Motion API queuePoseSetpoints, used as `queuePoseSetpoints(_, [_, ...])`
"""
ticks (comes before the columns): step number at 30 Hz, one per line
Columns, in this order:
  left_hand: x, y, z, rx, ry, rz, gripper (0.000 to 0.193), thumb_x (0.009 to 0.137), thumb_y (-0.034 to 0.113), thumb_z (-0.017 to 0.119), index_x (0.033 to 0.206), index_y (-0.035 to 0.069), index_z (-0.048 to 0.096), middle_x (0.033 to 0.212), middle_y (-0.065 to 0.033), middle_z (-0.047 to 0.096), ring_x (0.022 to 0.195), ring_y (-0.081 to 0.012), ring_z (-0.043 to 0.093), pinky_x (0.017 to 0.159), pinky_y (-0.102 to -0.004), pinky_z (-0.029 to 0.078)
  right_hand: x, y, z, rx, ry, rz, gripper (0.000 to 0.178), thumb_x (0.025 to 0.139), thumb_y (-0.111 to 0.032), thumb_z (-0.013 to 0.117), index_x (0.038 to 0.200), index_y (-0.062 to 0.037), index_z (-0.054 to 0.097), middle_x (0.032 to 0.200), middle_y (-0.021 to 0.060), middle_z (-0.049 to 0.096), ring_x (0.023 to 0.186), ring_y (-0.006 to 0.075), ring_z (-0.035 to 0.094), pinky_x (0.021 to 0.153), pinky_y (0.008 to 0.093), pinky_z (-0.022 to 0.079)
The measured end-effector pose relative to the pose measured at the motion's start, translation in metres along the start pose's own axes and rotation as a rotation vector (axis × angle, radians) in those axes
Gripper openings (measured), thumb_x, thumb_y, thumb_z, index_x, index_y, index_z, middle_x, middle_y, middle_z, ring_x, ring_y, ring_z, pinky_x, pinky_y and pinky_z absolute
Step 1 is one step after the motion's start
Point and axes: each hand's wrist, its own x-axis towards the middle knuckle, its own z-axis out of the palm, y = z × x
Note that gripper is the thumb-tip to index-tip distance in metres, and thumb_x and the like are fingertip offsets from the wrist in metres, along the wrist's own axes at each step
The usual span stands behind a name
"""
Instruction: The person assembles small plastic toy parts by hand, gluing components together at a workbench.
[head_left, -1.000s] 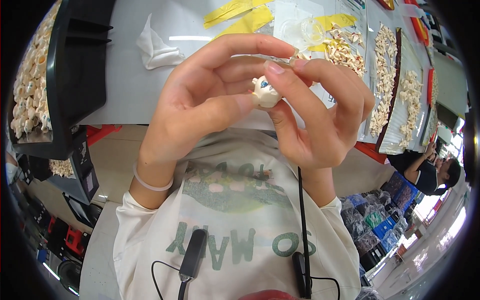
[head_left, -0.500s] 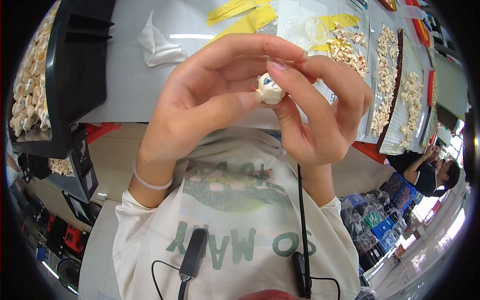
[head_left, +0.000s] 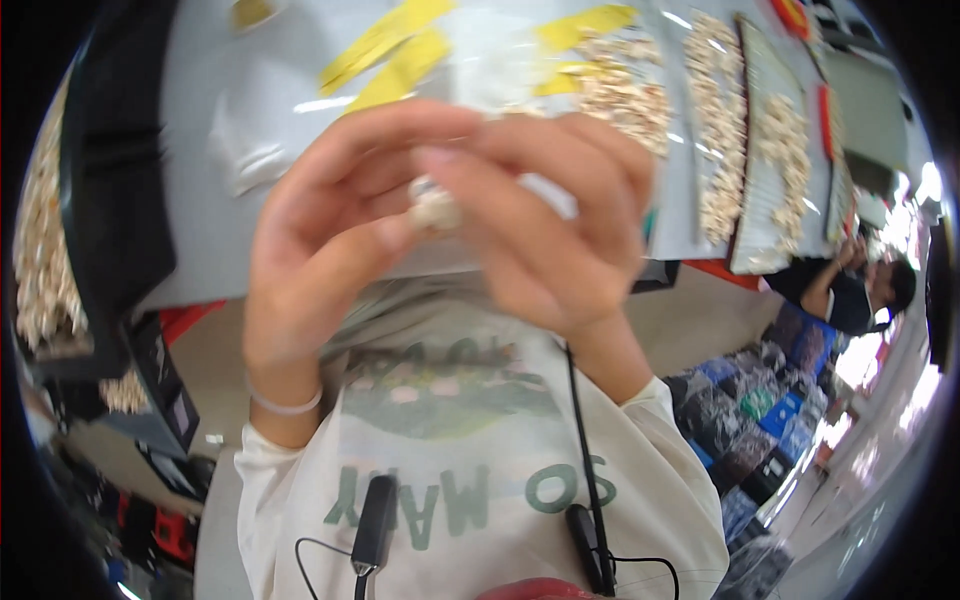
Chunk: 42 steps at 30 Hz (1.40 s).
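Observation:
A small cream-coloured toy head (head_left: 436, 208), blurred by motion, is held between both hands above the near edge of the table. My left hand (head_left: 325, 225) curls around it, thumb pressing its left side and fingers arched behind. From the right, the thumb and fingers of my right hand (head_left: 560, 225) close on it too. Both hands meet at their fingertips, so much of the toy head's far side is hidden. A dark painted spot shows faintly near its top.
A black bin (head_left: 115, 190) full of cream toy heads (head_left: 45, 260) stands left. On the table (head_left: 215, 60) lie a white cloth (head_left: 250, 150), yellow tape (head_left: 400, 65) and small cream parts (head_left: 625, 100). More parts fill trays (head_left: 755, 200) at right. Another person (head_left: 865, 290) sits far right.
My hands, still around the toy head, have shifted left in the picture. The table and the bin have shifted in view too. The toy head's painted eye, clear before, is now smeared.

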Motion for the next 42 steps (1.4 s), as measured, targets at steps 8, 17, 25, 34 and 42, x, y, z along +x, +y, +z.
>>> queuePoseSetpoints(8, [0.008,-0.003,0.016,0.160,0.090,-0.024,0.059,0.070,0.015,0.044,0.122,-0.008,0.028,0.118,-0.0267,0.040,0.108,-0.0360,0.044,0.093,-0.0413,0.033,-0.015,0.050,-0.072,0.928,0.258,0.546,0.027,0.073,-0.016,0.062,0.097,-0.0036,0.057,0.088,0.0121,0.058,0.077,0.0217,0.056,0.066,0.0280,0.044])
queuePoseSetpoints(17, [0.011,-0.006,0.010,0.210,-0.005,-0.010,0.041,0.073,0.009,0.042,0.110,-0.007,0.038,0.111,-0.0234,0.045,0.099,-0.0324,0.050,0.084,-0.0413,0.041,-0.075,0.175,-0.260,0.251,0.610,1.150,0.033,0.078,-0.014,0.056,0.105,0.0031,0.050,0.087,0.0087,0.055,0.079,0.0167,0.052,0.065,0.0254,0.042])
queuePoseSetpoints(25, [0.008,-0.007,0.009,0.236,0.025,-0.003,0.028,0.076,0.008,0.042,0.101,-0.006,0.044,0.103,-0.0188,0.048,0.091,-0.0258,0.053,0.078,-0.0385,0.045,-0.069,0.244,-0.250,-0.327,0.118,1.105,0.032,0.078,-0.025,0.056,0.100,-0.0019,0.056,0.092,0.0073,0.053,0.079,0.0148,0.052,0.073,0.0252,0.040])
queuePoseSetpoints(34, [0.007,-0.008,0.017,0.328,0.076,0.003,0.024,0.080,0.005,0.040,0.100,-0.005,0.046,0.099,-0.0155,0.051,0.088,-0.0221,0.054,0.074,-0.0347,0.046,-0.043,0.221,-0.201,-0.266,-0.188,0.675,0.027,0.080,-0.024,0.055,0.103,-0.0097,0.056,0.105,0.0082,0.047,0.087,0.0181,0.052,0.077,0.0276,0.040])
queuePoseSetpoints(42, [0.000,0.016,0.035,0.658,0.042,0.075,0.025,0.073,-0.002,0.040,0.096,-0.005,0.051,0.096,-0.0148,0.053,0.084,-0.0206,0.053,0.072,-0.0280,0.041,-0.045,0.189,-0.196,-0.318,-0.330,0.471,0.021,0.078,-0.018,0.054,0.096,-0.0074,0.057,0.103,0.0073,0.051,0.093,0.0191,0.050,0.068,0.0241,0.042])
